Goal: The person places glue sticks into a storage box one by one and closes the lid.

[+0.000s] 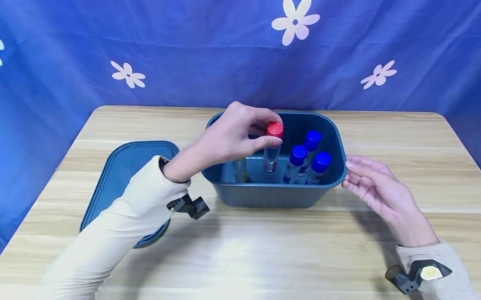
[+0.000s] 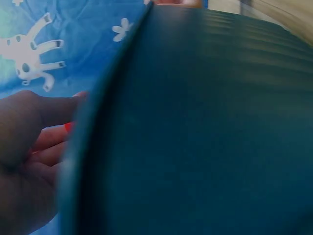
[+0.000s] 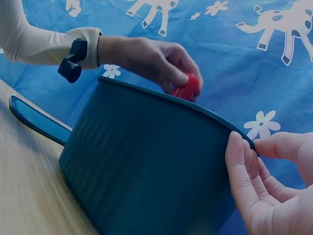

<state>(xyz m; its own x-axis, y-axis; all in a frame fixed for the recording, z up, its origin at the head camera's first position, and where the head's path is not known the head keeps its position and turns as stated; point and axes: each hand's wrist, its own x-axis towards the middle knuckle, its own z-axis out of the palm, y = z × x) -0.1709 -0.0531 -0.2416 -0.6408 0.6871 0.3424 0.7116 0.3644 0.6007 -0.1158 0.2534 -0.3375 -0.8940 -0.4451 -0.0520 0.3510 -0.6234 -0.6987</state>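
Observation:
My left hand (image 1: 242,133) pinches the red cap of a clear bottle (image 1: 271,156) between thumb and fingers, inside a dark teal bin (image 1: 261,197). In the right wrist view, the red cap (image 3: 187,88) shows above the bin's rim. Several blue-capped clear bottles (image 1: 297,158) stand upright in the bin's right part. A clear bottle with yellow on it (image 1: 240,170) is partly hidden under the left hand. My right hand (image 1: 375,189) pinches the bin's right rim, thumb on one side and fingers on the other. The bin's wall (image 2: 205,122) fills most of the left wrist view.
A flat teal lid (image 1: 123,170) lies on the wooden table (image 1: 230,269) left of the bin, partly under the left forearm. A blue curtain (image 1: 217,42) with white flowers hangs behind the table's back edge. Each wrist carries a small black camera (image 1: 188,206).

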